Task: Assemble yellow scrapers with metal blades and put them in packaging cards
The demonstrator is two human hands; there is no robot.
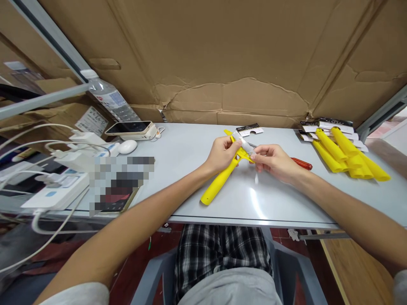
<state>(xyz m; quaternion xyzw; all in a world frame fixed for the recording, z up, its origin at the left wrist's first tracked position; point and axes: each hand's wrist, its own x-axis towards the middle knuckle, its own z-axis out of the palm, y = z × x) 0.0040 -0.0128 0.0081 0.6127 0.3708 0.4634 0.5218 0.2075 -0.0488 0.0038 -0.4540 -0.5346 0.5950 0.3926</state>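
Note:
My left hand (224, 153) is closed in a pinch on the forked head of a yellow-handled tool (219, 186). Its tubular handle slants down toward me, with the lower end near the table surface. Across the head lies a clear or silvery strip (244, 144); I cannot make out what it is. The fingers of my right hand (271, 161) are closed on the right end of the same head. Partly hidden behind that hand is a red-handled tool (302, 163), possibly a screwdriver. A black-and-white header card (250, 129) rests just beyond the hands.
Several yellow handles (346, 154) with header cards are piled at the right. At left are a power strip (60, 192) with cables, a white mouse (127, 147), a phone (130, 127) on a white device, and a leaning bottle (111, 99). Cardboard (222, 51) walls the back.

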